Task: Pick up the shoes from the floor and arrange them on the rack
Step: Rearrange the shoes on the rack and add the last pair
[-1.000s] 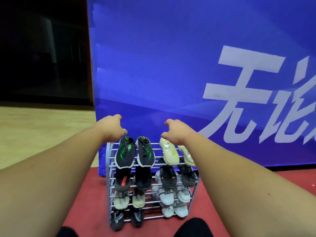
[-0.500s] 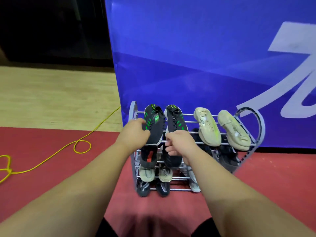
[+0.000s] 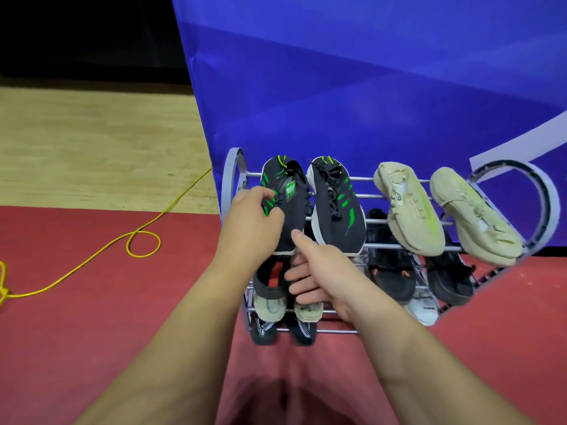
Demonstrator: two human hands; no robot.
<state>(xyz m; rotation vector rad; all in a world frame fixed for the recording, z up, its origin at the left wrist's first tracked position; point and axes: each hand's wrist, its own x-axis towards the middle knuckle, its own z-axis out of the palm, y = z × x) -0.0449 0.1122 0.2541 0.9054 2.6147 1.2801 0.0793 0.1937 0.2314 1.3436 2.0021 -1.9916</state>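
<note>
Left hand grips black-green knit sneaker on top tier; right hand loose-fingered, thumb touching toe. Red floor, blue banner. Grey metal rack full of shoes.

The near side of the left black-and-green shoe is covered by the left hand. Part of the second tier of the rack is hidden behind the right hand. The yellow cord is cut off at the left edge; print on the lowest shoes cannot be read.
</note>
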